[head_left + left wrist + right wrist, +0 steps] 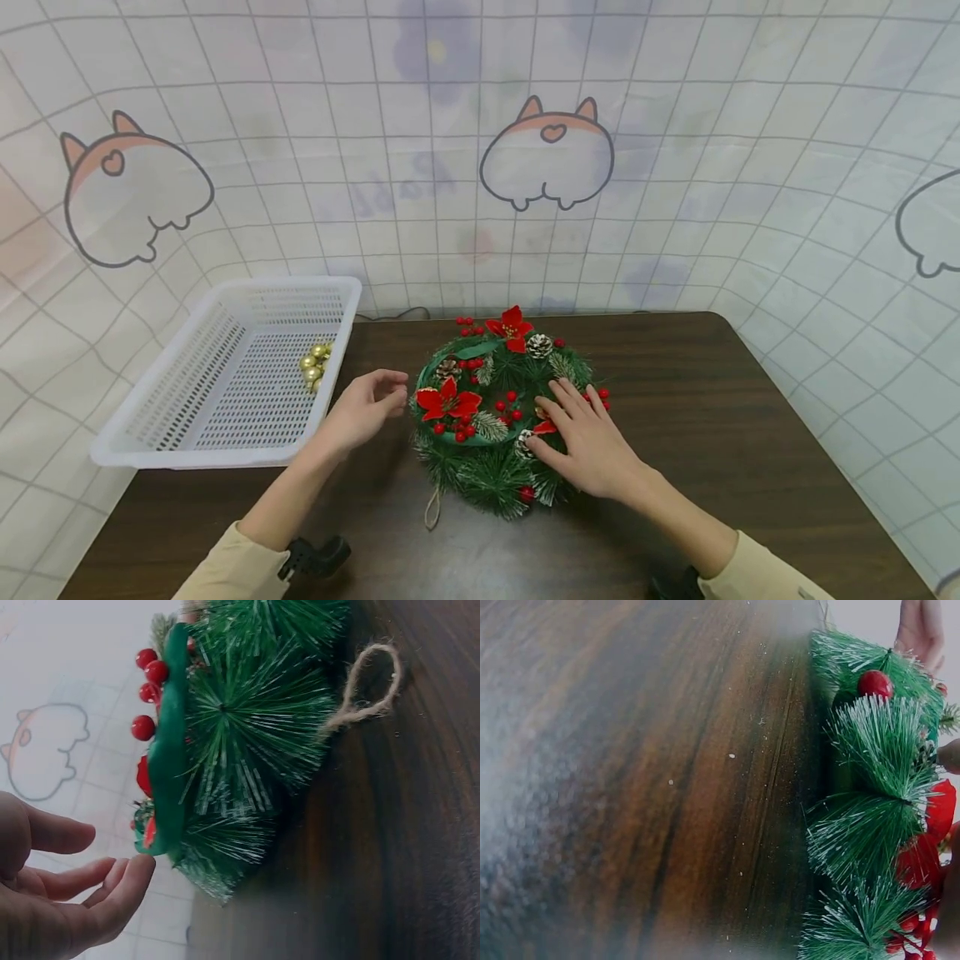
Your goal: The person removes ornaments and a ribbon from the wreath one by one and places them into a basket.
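Observation:
A green pine wreath (491, 483) lies on the table, with a frosted tip here and there. On top of it sits a green ring (166, 761) dressed with red poinsettias (447, 400), red berries (508, 407) and pine cones (538, 346). At the wreath's left side, my left hand (365, 410) has loosely bent fingers, thumb apart, with a fingertip right at the ring's edge. My right hand (588, 446) rests with spread fingers on the right side, partly covering a red poinsettia. A twine loop (432, 510) sticks out from the wreath's near side.
To the left, a white plastic basket (187, 454) holds several gold balls (312, 367) at its right end. The dark wooden table (720, 417) extends right of the wreath. Behind stands a white checked cloth backdrop (450, 250); a dark cable (408, 313) runs along the table's back edge.

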Motion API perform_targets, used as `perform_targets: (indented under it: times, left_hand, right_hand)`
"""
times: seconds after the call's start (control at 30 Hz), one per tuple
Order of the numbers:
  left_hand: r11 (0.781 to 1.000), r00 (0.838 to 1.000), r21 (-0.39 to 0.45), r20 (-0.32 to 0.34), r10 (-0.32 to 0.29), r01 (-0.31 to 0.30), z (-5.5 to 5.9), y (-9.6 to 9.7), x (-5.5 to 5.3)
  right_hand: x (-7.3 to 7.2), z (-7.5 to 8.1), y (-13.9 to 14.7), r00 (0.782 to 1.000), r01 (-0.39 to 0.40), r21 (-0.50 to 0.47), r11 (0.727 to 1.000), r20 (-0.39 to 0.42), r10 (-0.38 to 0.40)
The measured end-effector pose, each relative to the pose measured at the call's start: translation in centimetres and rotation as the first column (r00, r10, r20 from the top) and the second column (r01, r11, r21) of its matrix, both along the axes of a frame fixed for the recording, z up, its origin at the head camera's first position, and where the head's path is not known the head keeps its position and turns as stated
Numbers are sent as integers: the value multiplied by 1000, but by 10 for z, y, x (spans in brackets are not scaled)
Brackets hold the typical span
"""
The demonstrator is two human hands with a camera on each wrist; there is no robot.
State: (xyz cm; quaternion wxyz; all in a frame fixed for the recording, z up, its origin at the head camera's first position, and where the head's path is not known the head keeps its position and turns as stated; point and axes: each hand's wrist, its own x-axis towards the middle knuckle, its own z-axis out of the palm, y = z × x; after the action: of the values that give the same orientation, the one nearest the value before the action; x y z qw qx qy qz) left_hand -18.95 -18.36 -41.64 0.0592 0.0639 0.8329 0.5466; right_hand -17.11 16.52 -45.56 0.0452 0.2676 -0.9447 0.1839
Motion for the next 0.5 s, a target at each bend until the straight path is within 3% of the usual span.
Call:
perform_targets:
  times: [0.37,0.5]
  left_hand:
    - [983,988,180,147,-52,25,-19,3,-2]
    - [973,979,232,196,-47,0,-27,4,-5]
  right_hand:
    - [0,-1,1,1000,-3,4,1000,-12,3]
    - [0,-1,1,1000,-7,-1,1000,-12,7]
